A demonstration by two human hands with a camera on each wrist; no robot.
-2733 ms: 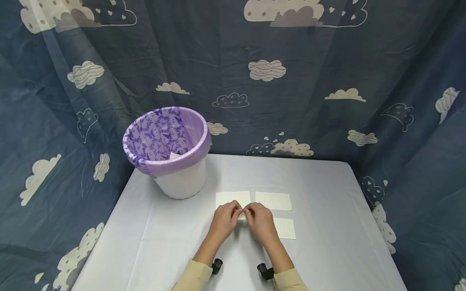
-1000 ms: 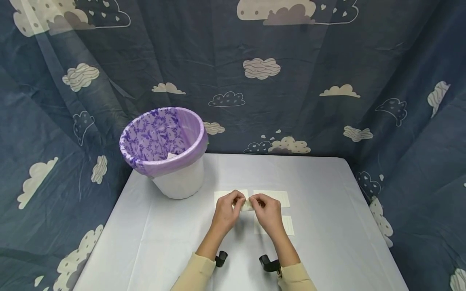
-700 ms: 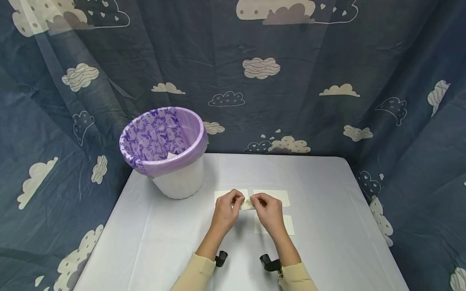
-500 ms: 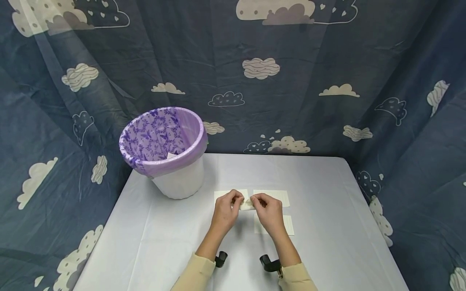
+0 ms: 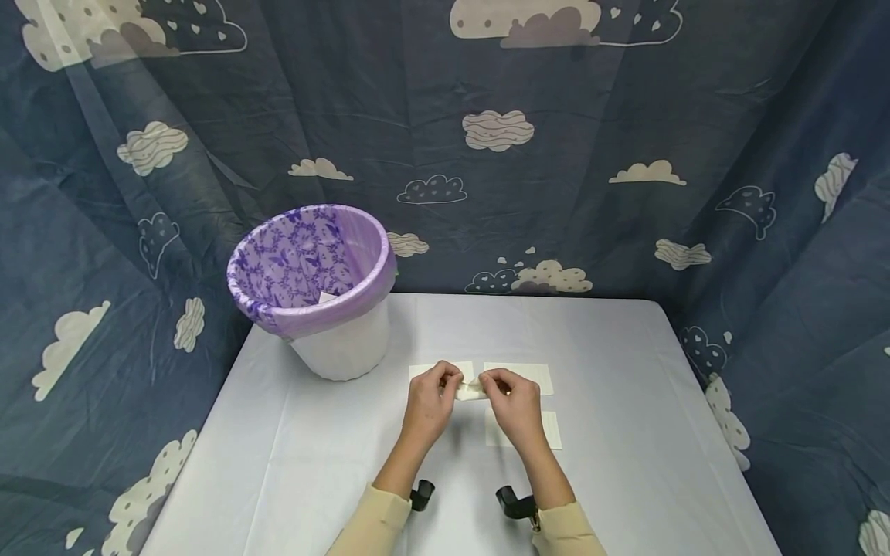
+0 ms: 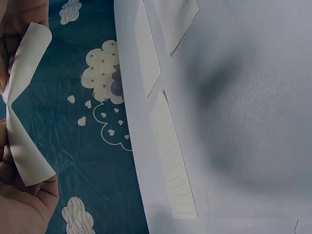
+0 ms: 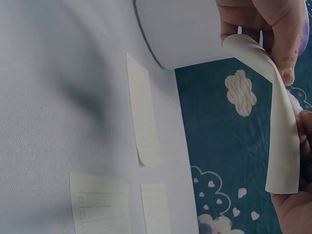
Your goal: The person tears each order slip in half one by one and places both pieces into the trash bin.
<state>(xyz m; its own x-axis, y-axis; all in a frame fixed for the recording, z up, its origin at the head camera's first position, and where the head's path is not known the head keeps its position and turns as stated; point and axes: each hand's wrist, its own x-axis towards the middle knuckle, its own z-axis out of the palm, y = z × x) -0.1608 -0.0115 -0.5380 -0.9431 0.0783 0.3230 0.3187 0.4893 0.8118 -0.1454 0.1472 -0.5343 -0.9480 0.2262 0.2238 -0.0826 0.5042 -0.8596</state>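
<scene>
Head cam: left hand point(image 5: 426, 403) and right hand point(image 5: 514, 401) both have fingers curled, pinching a cream paper strip point(image 5: 470, 391) between them over the white-covered table point(image 5: 612, 409). Three flat rectangular cream sheets point(image 5: 543, 379) lie nearby — white round bucket with purple floral liner point(image 5: 344, 344) stands left. Left wrist cam: strip's bent V-shaped at the pinch. Right wrist cam: same two-handed pinch — one sheet shows checkboxes.
</scene>
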